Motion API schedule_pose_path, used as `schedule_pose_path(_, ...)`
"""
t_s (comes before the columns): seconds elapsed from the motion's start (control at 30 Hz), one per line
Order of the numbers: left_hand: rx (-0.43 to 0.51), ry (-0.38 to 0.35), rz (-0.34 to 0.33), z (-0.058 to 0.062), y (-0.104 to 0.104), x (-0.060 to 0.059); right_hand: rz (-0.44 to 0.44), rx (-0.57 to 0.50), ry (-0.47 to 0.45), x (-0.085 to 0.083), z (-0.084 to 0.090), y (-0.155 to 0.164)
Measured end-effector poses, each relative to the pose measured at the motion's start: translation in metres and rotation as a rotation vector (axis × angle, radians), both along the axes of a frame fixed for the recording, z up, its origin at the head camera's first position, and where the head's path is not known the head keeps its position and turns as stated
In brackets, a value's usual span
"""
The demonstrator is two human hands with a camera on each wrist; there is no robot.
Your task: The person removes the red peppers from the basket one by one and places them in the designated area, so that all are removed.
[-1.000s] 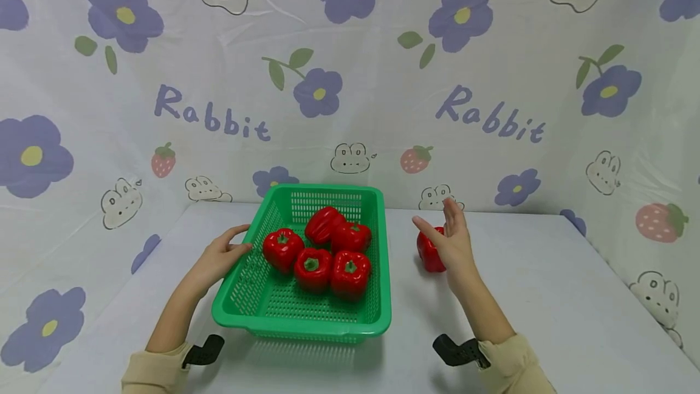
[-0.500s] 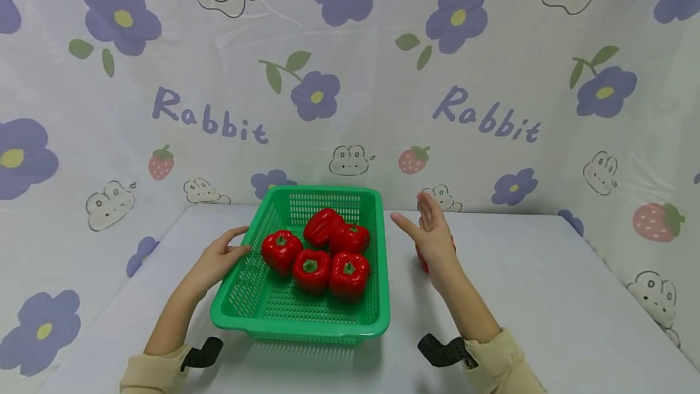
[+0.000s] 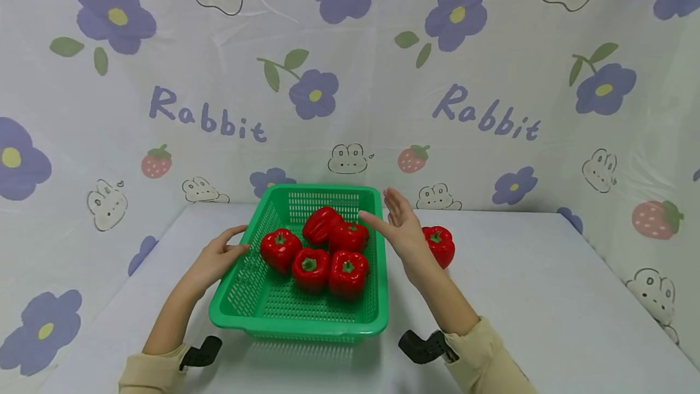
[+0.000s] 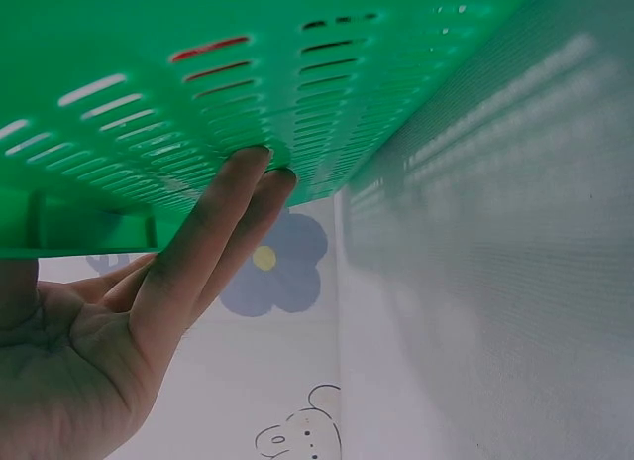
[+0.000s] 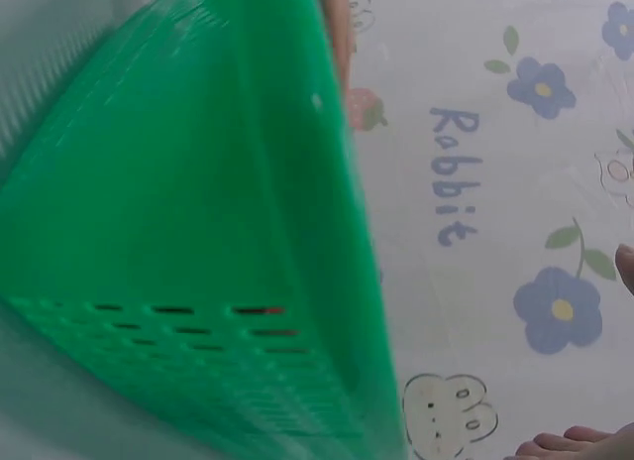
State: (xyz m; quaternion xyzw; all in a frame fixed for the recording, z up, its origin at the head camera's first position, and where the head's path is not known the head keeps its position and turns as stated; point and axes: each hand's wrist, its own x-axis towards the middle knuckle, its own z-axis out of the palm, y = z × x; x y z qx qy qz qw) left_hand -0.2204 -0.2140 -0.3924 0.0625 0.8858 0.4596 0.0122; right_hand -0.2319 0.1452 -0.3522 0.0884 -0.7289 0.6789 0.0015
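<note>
A green slotted plastic basket [image 3: 273, 312] sits at the centre of the head view on a pale table [image 3: 547, 309], holding five red bell peppers [image 3: 312, 267] clustered in its middle and far part. The person's left hand [image 3: 216, 256] rests against the basket's left wall, fingers straight and relaxed; the left wrist view shows two fingertips [image 4: 260, 172] pressed flat on the slotted green wall from outside, gripping nothing. The right hand [image 3: 401, 233] hovers just above the basket's far right corner, right of centre in the frame, palm turned left, fingers straight and spread, holding nothing. Just right of that hand, a sixth red bell pepper [image 3: 440, 245] stands on the table outside the basket, apart from the hand. Behind the table hangs a backdrop [image 3: 492, 78] printed with purple flowers, strawberries, rabbits and the word Rabbit.
</note>
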Motion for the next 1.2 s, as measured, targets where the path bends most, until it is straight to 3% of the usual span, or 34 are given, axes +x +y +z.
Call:
schedule_pose_path(0.57, -0.007, 0.008, 0.001, 0.0, 0.0, 0.001, 0.089, 0.013, -0.016, 0.004, 0.021, -0.035)
schedule_pose_path(1.2, -0.003, 0.011, -0.001, 0.0, 0.0, 0.003, 0.178, -0.003, -0.092, -0.002, 0.02, -0.071)
